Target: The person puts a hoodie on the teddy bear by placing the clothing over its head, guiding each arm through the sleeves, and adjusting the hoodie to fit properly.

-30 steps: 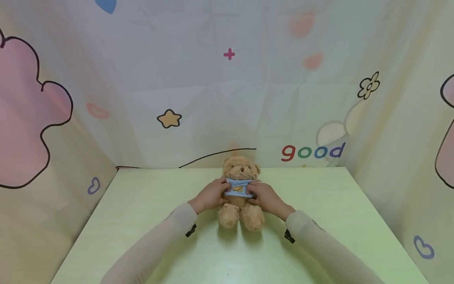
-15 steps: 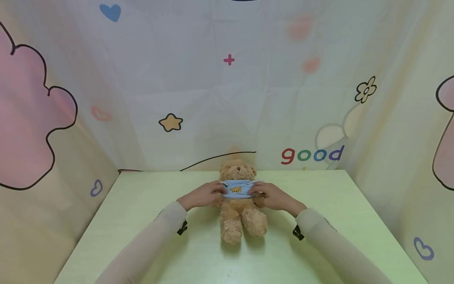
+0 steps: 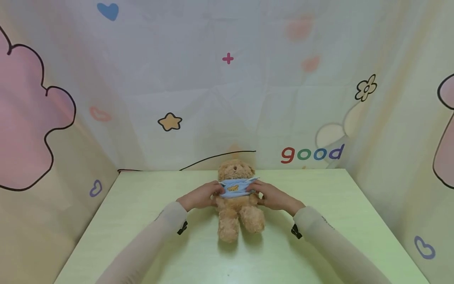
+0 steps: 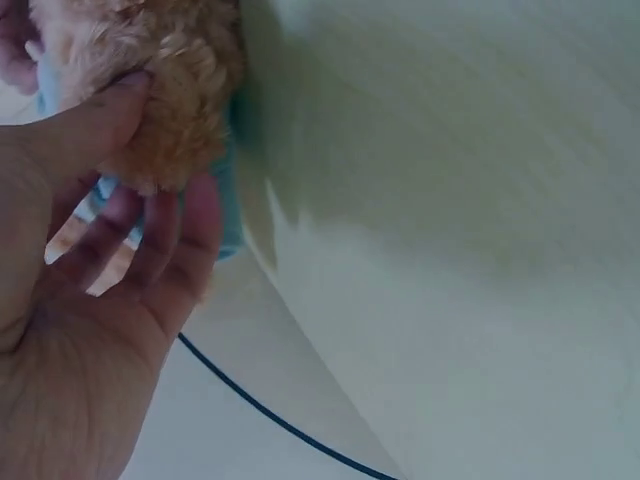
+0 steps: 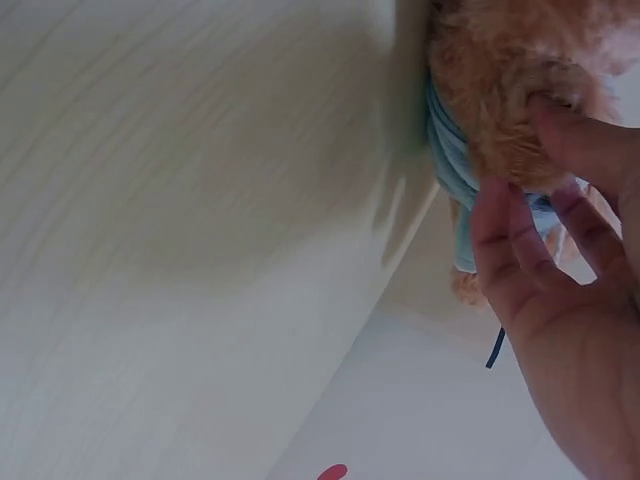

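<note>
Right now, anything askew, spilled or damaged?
Slightly: the blue shirt on the teddy bear sits high, hem a bit tilted, between left hand and right hand, leaving bare fur below. No spill or damage visible.

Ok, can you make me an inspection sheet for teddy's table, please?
Surface: pale green table, one tiny dark speck in front.
Things: teddy bear, blue shirt with a yellow print.
Clutter: nothing seen.
Hands: left hand and right hand, fingers gripping the teddy bear's two sides.
Cables: nothing seen; the black line is printed on the backdrop.
Surroundings: backdrop with yellow star, blue heart and the word good.
</note>
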{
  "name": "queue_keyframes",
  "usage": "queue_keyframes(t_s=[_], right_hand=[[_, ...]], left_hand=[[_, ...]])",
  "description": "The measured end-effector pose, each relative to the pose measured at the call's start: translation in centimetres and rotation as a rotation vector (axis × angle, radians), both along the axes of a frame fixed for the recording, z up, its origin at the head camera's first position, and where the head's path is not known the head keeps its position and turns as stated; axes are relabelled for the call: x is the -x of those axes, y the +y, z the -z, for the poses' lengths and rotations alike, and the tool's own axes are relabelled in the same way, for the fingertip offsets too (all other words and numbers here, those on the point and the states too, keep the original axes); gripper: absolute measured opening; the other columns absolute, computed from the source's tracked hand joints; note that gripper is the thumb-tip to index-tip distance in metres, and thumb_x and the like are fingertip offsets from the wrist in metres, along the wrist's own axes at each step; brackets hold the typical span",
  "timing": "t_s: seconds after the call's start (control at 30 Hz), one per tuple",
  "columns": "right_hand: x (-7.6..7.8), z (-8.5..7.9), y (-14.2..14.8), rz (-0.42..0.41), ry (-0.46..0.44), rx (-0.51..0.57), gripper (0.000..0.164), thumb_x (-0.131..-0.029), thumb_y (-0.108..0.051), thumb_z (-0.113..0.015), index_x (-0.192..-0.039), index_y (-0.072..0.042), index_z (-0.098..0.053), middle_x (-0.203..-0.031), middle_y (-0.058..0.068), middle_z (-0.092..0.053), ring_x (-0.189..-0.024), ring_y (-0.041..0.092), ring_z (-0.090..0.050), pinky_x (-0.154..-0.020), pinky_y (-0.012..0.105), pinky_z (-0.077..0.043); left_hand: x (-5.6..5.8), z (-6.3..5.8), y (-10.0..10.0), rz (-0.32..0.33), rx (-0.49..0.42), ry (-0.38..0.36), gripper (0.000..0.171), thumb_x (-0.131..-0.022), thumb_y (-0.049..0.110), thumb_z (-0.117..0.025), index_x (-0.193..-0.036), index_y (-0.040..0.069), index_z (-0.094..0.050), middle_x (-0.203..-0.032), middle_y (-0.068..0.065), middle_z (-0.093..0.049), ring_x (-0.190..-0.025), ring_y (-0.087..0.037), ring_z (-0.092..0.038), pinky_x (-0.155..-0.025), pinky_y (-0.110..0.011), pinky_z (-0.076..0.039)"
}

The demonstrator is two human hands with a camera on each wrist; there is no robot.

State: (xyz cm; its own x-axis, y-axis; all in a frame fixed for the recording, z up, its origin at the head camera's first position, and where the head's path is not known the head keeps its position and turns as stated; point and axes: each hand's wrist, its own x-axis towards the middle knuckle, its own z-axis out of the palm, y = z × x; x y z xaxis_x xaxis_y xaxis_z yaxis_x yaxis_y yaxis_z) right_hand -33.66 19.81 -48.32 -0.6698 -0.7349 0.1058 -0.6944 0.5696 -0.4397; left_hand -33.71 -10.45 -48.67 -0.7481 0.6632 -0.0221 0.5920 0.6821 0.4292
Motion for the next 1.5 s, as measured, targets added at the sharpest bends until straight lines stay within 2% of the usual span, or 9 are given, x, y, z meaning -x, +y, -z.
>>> queue_keyframes(t_s=[0.2, 0.3, 0.47, 0.6, 0.67, 0.87, 1.1, 1.27, 1.5], right_hand=[[-0.4, 0.1, -0.8, -0.021, 0.231, -0.077, 0.023, -0.093, -0.008, -0.066, -0.116, -0.012, -0.062, -0.11, 0.002, -0.062, -0.093, 0.016, -0.058, -0.081, 0.034, -0.05], [-0.5, -0.3, -0.8, -0.022, 0.232, -0.1, 0.026, -0.091, -0.007, -0.067, -0.116, -0.012, -0.062, -0.11, 0.002, -0.061, -0.09, 0.015, -0.057, -0.077, 0.032, -0.05], [-0.6, -0.5, -0.5, 0.018, 0.149, -0.169, 0.038, -0.086, -0.002, -0.072, -0.121, -0.012, -0.06, -0.117, 0.003, -0.059, -0.088, 0.015, -0.058, -0.074, 0.028, -0.05], [-0.6, -0.2, -0.5, 0.038, 0.173, -0.224, 0.04, -0.082, -0.004, -0.076, -0.117, -0.014, -0.06, -0.114, 0.0, -0.059, -0.092, 0.014, -0.059, -0.079, 0.03, -0.051], [-0.6, 0.0, -0.5, 0.047, 0.192, -0.24, 0.04, -0.082, -0.008, -0.078, -0.116, -0.015, -0.061, -0.114, -0.001, -0.059, -0.093, 0.013, -0.059, -0.081, 0.031, -0.051], [-0.7, 0.2, -0.4, 0.056, 0.247, -0.242, 0.036, -0.082, -0.017, -0.081, -0.113, -0.017, -0.063, -0.113, -0.003, -0.062, -0.094, 0.012, -0.06, -0.082, 0.032, -0.052], [-0.7, 0.0, -1.0, 0.039, 0.364, -0.211, 0.021, -0.081, -0.019, -0.08, -0.096, -0.021, -0.067, -0.101, -0.006, -0.068, -0.086, 0.01, -0.06, -0.067, 0.028, -0.05], [-0.6, 0.1, -1.1, 0.067, 0.389, -0.19, 0.021, -0.078, -0.022, -0.083, -0.087, -0.021, -0.065, -0.088, -0.007, -0.064, -0.081, 0.009, -0.056, -0.063, 0.027, -0.046], [-0.3, 0.2, -1.2, 0.079, 0.372, -0.155, 0.021, -0.078, -0.024, -0.084, -0.086, -0.02, -0.065, -0.081, -0.008, -0.062, -0.073, 0.007, -0.05, -0.063, 0.026, -0.043]], left_hand=[[-0.4, 0.3, 0.6, 0.045, 0.12, 0.242, 0.014, -0.092, 0.015, -0.07, -0.101, 0.016, -0.06, -0.103, 0.003, -0.056, -0.088, -0.012, -0.052, -0.076, -0.03, -0.045], [-0.5, 0.1, 0.9, 0.054, 0.153, 0.325, 0.011, -0.093, 0.018, -0.068, -0.099, 0.016, -0.059, -0.1, 0.002, -0.059, -0.082, -0.01, -0.053, -0.072, -0.028, -0.045], [-0.8, -0.2, 1.1, 0.018, 0.159, 0.274, 0.019, -0.092, 0.01, -0.066, -0.109, 0.015, -0.06, -0.111, 0.0, -0.06, -0.087, -0.01, -0.057, -0.073, -0.025, -0.048], [-1.0, -0.3, 1.2, 0.004, 0.162, 0.167, 0.04, -0.086, -0.002, -0.067, -0.12, 0.018, -0.057, -0.123, -0.002, -0.053, -0.092, -0.013, -0.055, -0.071, -0.025, -0.045], [-1.0, -0.3, 1.2, 0.01, 0.17, 0.15, 0.045, -0.085, -0.003, -0.069, -0.122, 0.019, -0.056, -0.126, -0.002, -0.052, -0.096, -0.013, -0.055, -0.073, -0.024, -0.046], [-1.0, -0.1, 1.7, 0.03, 0.197, 0.286, 0.031, -0.086, 0.01, -0.075, -0.112, 0.018, -0.061, -0.121, -0.001, -0.059, -0.104, -0.015, -0.061, -0.084, -0.029, -0.052], [-1.1, -0.3, 2.1, -0.002, 0.156, 0.321, 0.017, -0.086, 0.01, -0.073, -0.092, 0.016, -0.058, -0.1, 0.003, -0.062, -0.08, -0.01, -0.054, -0.071, -0.025, -0.045], [-1.1, -0.2, 2.3, 0.002, 0.152, 0.401, 0.015, -0.086, 0.009, -0.071, -0.092, 0.016, -0.058, -0.105, 0.002, -0.061, -0.087, -0.01, -0.055, -0.075, -0.027, -0.047], [-1.3, -0.6, 2.2, -0.01, 0.092, 0.377, 0.014, -0.089, 0.012, -0.072, -0.093, 0.014, -0.058, -0.099, 0.002, -0.061, -0.079, -0.009, -0.055, -0.069, -0.024, -0.046]])
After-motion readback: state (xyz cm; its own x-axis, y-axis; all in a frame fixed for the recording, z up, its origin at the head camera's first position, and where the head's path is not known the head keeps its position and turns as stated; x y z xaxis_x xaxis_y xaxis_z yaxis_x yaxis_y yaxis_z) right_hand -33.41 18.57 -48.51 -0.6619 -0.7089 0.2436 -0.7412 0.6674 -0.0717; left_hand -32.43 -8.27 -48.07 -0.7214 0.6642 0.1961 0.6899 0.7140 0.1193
